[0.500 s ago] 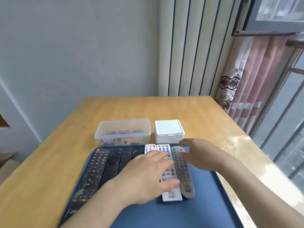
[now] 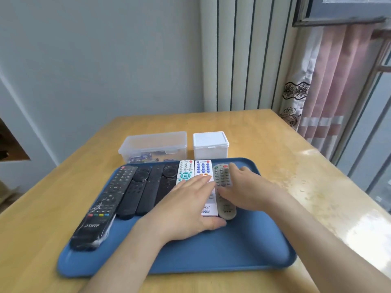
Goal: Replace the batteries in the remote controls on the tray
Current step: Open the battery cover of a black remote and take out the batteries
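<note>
Seven remotes lie side by side on the blue tray [image 2: 243, 252], where the left hand [image 2: 186, 208] rests flat and spread over the white remote [image 2: 204, 176], while the right hand [image 2: 245, 190] curls around the grey remote [image 2: 222, 178] beside it.

A pale grey wall [image 2: 95, 60] fills the upper left of the frame. Upper centre, vertical striped panelling [image 2: 243, 60] meets a pink curtain [image 2: 334, 85] and window [image 2: 372, 144] at right. Daylight glares on the wooden worktop [image 2: 306, 176], lower right.
</note>
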The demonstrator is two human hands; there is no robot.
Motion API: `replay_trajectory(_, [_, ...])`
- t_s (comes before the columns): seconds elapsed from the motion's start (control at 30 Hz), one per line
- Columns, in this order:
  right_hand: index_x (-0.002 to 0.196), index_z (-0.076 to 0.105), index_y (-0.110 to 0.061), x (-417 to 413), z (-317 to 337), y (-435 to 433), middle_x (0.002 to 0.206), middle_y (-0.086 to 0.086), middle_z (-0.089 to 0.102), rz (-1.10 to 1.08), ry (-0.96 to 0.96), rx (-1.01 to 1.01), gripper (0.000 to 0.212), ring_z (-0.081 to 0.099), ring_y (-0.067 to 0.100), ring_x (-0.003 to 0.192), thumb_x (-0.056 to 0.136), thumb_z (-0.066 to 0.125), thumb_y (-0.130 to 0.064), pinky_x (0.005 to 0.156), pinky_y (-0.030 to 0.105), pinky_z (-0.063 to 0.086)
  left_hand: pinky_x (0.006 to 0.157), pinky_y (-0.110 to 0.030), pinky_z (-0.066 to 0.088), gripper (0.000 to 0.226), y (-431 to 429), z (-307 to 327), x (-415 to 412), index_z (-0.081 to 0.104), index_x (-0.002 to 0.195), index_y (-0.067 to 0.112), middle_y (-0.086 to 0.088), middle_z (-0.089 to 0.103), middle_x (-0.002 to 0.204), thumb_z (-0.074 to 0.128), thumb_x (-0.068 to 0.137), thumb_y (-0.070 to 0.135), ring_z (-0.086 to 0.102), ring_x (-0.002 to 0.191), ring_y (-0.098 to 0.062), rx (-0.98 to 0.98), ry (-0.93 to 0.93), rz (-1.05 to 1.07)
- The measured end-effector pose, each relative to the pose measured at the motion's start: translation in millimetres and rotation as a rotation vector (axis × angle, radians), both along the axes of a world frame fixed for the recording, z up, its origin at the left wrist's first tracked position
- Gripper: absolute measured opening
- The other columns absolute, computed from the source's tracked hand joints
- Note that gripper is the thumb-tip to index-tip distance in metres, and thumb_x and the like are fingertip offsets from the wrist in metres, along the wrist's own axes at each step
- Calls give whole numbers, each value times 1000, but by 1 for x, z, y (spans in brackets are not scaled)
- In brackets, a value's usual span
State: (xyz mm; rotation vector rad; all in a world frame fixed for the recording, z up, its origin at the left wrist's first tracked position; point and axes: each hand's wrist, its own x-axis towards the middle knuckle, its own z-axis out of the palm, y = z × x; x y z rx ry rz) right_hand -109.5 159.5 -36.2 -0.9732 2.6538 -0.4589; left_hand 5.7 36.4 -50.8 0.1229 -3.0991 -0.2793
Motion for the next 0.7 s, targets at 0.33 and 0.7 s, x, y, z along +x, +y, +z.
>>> replay_trajectory(0.33, [129, 35, -15, -5, 9, 10, 111, 4, 60, -87, -228, -95, 68, 65, 23, 98, 78, 72, -39, 80, 36, 55, 120, -24, 1, 83, 14, -7, 3, 22, 151, 27, 14, 12, 160, 55, 84, 63, 0, 146, -1, 27, 227, -62])
replay_trajectory(0.7, [101, 59, -6, 21, 31, 6, 71, 8, 52, 19, -1502, -1149, 36, 43, 12, 44, 69, 53, -21, 38, 17, 36, 102, -31, 46, 41, 17, 18, 11, 48, 127, 51, 16, 63, 115, 61, 89, 44, 59, 112, 0, 1027, 526, -3])
